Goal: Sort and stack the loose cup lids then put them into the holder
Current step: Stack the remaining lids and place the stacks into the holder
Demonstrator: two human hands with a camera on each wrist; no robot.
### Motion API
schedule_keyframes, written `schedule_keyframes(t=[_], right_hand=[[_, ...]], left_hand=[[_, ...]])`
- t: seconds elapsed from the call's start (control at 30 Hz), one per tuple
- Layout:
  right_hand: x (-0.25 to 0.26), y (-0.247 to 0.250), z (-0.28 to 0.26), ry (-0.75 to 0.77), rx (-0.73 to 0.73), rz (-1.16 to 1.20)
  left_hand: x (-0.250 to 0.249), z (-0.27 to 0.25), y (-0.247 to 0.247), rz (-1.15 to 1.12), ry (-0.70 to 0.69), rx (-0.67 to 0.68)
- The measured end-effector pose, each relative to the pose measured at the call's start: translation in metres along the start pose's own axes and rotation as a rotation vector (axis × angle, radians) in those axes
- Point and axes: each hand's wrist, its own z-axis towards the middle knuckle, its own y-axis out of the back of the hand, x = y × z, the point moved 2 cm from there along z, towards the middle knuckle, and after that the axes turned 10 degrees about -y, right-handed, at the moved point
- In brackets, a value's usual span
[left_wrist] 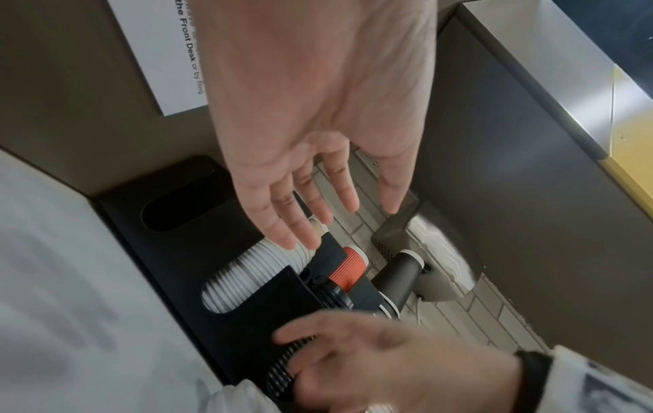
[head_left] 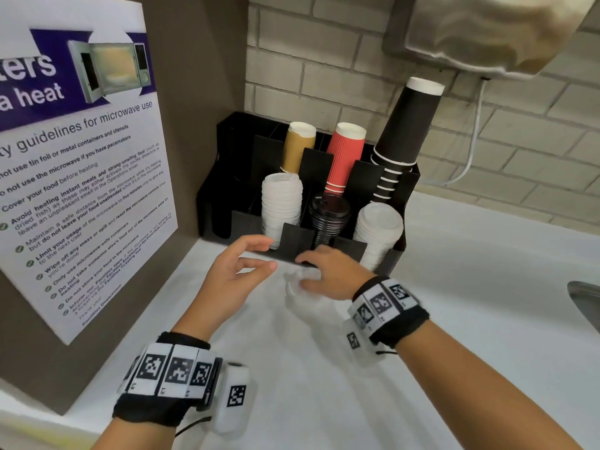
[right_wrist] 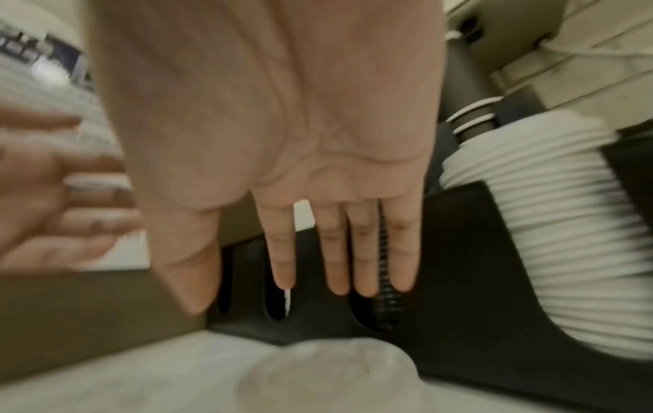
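A loose white lid (head_left: pixel 300 284), blurred, lies on the white counter (head_left: pixel 324 368) in front of the black holder (head_left: pixel 224 177). My right hand (head_left: pixel 311 267) hovers just over the lid with fingers straight; in the right wrist view the lid (right_wrist: pixel 328 371) sits below my right hand (right_wrist: pixel 335 279), not gripped. My left hand (head_left: pixel 264 254) is open and empty beside it, near the holder's front edge. The holder's front row has a white lid stack (head_left: pixel 281 203), a black lid stack (head_left: pixel 329 216) and another white lid stack (head_left: pixel 378 232).
Tan cups (head_left: pixel 298 147), red cups (head_left: pixel 345 154) and a tall black cup stack (head_left: pixel 406 125) fill the holder's back row. A poster (head_left: pixel 81 157) covers the left wall. A metal dispenser (head_left: pixel 487 34) hangs above. A sink edge (head_left: pixel 584 303) shows at right.
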Motion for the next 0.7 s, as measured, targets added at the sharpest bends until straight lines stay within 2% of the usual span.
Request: schedule_keyframes(t=[0.07, 0.17, 0.33, 0.5, 0.57, 0.7], right_hand=[[0.001, -0.016, 0.007, -0.118, 0.120, -0.169], [0.002, -0.024, 0.013, -0.202, 0.165, -0.276], [0.006, -0.032, 0.017, -0.203, 0.222, -0.213], [0.001, -0.026, 0.005, -0.131, 0.190, -0.094], [0.001, -0.015, -0.003, -0.069, 0.133, 0.069], [0.009, 0.010, -0.031, 0.093, 0.005, 0.680]], left_hand=[[-0.001, 0.001, -0.001, -0.002, -0.008, 0.004], [-0.002, 0.000, -0.001, -0.002, -0.002, 0.007], [-0.003, -0.001, 0.000, -0.005, -0.003, 0.005], [-0.004, 0.000, -0.002, -0.006, 0.013, 0.026], [-0.003, 0.000, -0.004, 0.001, 0.056, 0.074], [-0.003, -0.003, -0.017, -0.046, 0.102, 0.275]])
